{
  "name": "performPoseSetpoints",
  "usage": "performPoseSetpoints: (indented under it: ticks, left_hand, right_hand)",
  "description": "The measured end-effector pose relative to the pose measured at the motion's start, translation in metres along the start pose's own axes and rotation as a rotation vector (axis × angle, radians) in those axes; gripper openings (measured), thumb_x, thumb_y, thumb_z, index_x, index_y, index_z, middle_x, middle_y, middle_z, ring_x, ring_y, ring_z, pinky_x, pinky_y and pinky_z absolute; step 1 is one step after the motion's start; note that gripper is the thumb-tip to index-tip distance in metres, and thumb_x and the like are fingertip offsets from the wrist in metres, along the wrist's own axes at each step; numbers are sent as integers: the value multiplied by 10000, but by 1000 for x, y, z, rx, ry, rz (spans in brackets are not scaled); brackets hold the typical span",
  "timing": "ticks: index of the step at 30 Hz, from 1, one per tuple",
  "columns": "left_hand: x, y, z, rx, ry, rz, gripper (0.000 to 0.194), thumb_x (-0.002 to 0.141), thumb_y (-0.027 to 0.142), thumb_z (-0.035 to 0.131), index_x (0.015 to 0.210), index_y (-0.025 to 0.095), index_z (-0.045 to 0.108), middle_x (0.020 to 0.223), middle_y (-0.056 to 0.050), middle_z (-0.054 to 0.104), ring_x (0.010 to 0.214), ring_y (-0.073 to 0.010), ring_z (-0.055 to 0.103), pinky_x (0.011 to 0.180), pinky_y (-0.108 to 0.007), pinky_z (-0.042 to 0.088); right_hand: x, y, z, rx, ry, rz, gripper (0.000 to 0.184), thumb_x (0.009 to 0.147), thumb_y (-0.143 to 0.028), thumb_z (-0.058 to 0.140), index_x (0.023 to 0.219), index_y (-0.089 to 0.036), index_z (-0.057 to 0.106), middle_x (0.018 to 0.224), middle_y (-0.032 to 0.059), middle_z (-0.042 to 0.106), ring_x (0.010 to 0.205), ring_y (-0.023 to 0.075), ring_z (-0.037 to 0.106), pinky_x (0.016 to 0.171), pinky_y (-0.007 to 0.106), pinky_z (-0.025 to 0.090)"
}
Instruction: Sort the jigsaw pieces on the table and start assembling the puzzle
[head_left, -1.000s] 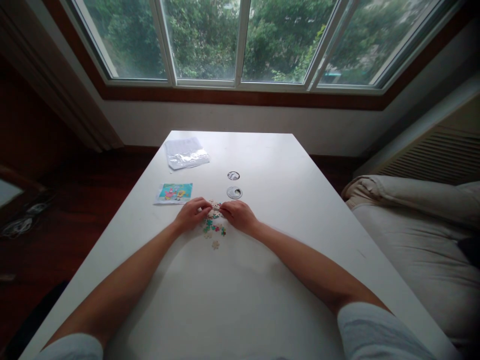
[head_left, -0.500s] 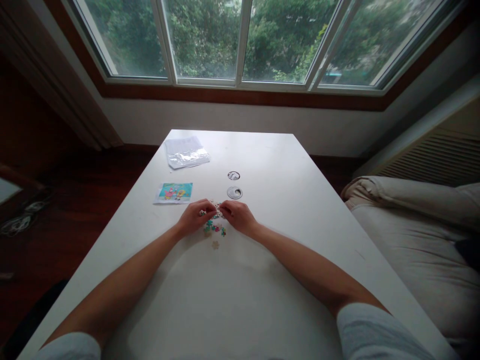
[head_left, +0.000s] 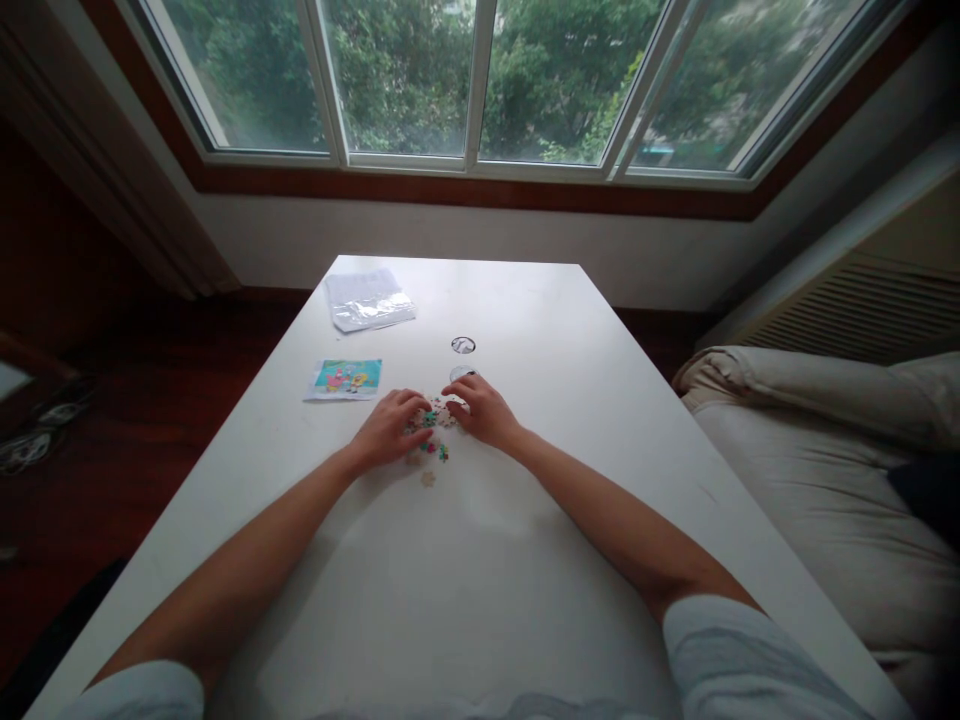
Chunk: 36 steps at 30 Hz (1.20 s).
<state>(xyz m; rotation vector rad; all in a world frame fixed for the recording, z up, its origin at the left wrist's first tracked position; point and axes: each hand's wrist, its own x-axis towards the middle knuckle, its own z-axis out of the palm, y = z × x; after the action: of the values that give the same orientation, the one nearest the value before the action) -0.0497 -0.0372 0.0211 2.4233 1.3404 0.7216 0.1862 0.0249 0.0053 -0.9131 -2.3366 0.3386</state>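
A small heap of puzzle pieces, some coloured and some plain beige, lies on the white table between my hands. My left hand rests at the heap's left side, thumb and fingers apart, its fingertips among the pieces. On the right, my right hand hovers at the heap's edge with fingers parted, and nothing shows in its grasp. Just nearer to me lie a few coloured pieces and a single beige piece. A round, flat, clear-looking disc is partly covered by my right hand.
A second round disc with a dark rim lies farther back. To the left are a cartoon picture card and a clear plastic bag. The white table narrows toward the window; a beige sofa stands at right.
Both hands were pinched close together over the heap. They have parted and their fingers have opened; my right hand has moved right and slightly away, now partly covering the nearer disc.
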Motion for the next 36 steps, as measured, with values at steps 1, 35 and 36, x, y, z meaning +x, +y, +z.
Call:
performPoseSetpoints:
  ticks: [1, 35, 36]
  left_hand:
    - [-2, 2, -1, -2, -49, 53, 464, 866, 423, 706, 1293, 272, 605, 1362, -102, 582, 1292, -299, 508, 1117, -471, 406]
    - [-5, -29, -14, 158, -102, 55, 579, 840, 450, 711, 1383, 303, 573, 1322, -94, 575, 1204, -298, 527, 1068, -457, 414]
    - [-4, -30, -15, 165, -101, 61, 540, 858, 444, 694, 1367, 301, 586, 1289, -94, 587, 1177, -290, 539, 1052, -449, 423]
  right_hand:
    - [0, 2, 0, -9, 3, 9, 196, 953, -242, 608, 1134, -227, 682, 1116, 92, 665, 1075, 243, 569, 951, 393, 475]
    - [-7, 8, -28, -246, -313, 0, 602, 818, -600, 733, 1295, -251, 620, 1136, 125, 599, 1066, 278, 552, 838, 361, 473]
    - [-7, 4, -25, -253, -313, -2, 525, 850, -555, 719, 1266, -247, 634, 1115, 118, 602, 1045, 264, 561, 824, 344, 467]
